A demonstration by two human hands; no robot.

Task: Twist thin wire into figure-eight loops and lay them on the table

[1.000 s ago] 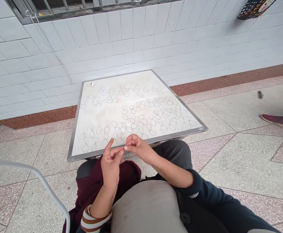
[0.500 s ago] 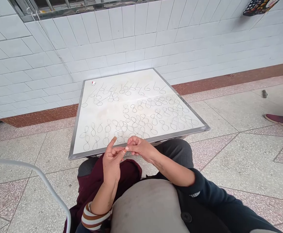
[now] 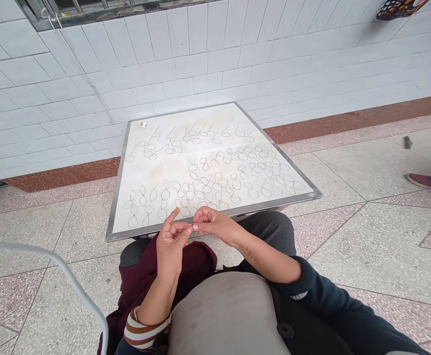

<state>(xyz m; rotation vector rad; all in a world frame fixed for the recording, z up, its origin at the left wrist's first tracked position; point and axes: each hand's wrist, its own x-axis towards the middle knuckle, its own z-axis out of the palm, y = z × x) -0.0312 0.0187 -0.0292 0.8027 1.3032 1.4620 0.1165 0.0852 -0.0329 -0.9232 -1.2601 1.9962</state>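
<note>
Just past the near edge of the white table [image 3: 171, 172], my left hand [image 3: 171, 244] and my right hand [image 3: 215, 226] meet fingertip to fingertip. A tiny stretch of thin dark wire [image 3: 192, 225] shows between them; the rest of it is hidden by the fingers. Each hand pinches with thumb and forefinger, and one finger of the left stands raised. Many thin figure-eight wire loops [image 3: 251, 190] lie over the front and right of the tabletop. Farther back are single wire loops with straight tails [image 3: 171, 147].
Grey metal edging [image 3: 221, 213] borders the tabletop. A small white and red object [image 3: 143, 125] lies at its far left corner. Behind stands a tiled wall [image 3: 193, 66]. A curved grey tube [image 3: 67, 271] is at my left. Another person's shoe [image 3: 430, 183] shows at far right.
The view has shifted slightly. Both hands keep their pinch in nearly the same place, and a bit of dark wire now shows between the fingertips.
</note>
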